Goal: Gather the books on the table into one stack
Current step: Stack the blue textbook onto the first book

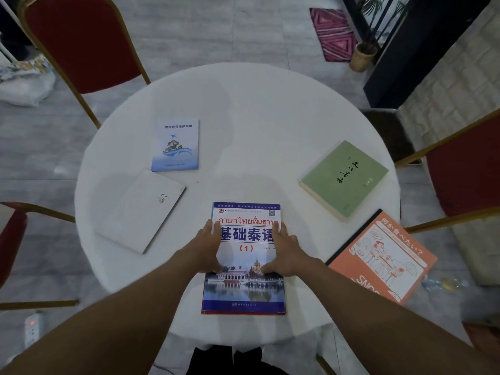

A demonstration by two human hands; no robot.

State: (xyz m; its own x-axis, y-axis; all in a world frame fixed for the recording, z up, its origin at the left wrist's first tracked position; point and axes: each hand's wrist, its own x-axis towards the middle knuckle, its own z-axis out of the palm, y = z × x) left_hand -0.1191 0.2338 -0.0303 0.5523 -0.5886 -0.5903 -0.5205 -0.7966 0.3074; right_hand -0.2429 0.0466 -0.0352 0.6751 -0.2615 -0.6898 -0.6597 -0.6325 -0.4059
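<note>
Several books lie apart on a round white table (243, 109). A blue Thai-language textbook (244, 290) with a palace photo lies at the near edge. My left hand (208, 247) grips its left side and my right hand (284, 250) grips its right side. A white book (140, 212) lies to the left, a small light-blue booklet (176, 144) behind it. A green book (343, 180) lies at the right. An orange book (384, 258) hangs over the table's right edge.
Red chairs with gold frames stand at the back left (81, 41), the left (10, 239) and the right (465, 169). A pink patterned mat (332, 33) and a wicker plant pot (362, 56) are on the floor beyond the table.
</note>
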